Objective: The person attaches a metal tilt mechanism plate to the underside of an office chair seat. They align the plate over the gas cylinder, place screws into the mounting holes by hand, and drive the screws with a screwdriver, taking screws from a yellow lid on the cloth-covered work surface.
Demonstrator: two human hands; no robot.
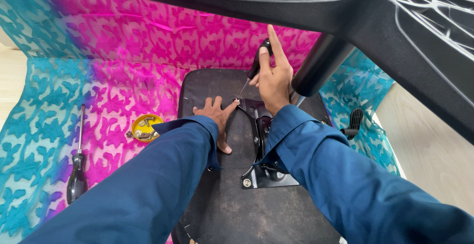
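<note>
Spare screwdriver [76, 167] lies at the cloth's left edge, beside a yellow dish [144, 127] of hardware. Left hand [217, 118] lies flat, fingers open, on the upturned chair seat [222, 209]. Right hand [274, 78] grips a screwdriver [249, 76], tip on the mounting plate's [259, 177] far corner screw. Looks mid-screwing; next needs steady downward pressure.

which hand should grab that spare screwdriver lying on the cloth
Left. The left hand lies flat on the chair seat underside, on the side toward the spare screwdriver. The right hand already grips a screwdriver tipped at the mounting plate.
</note>
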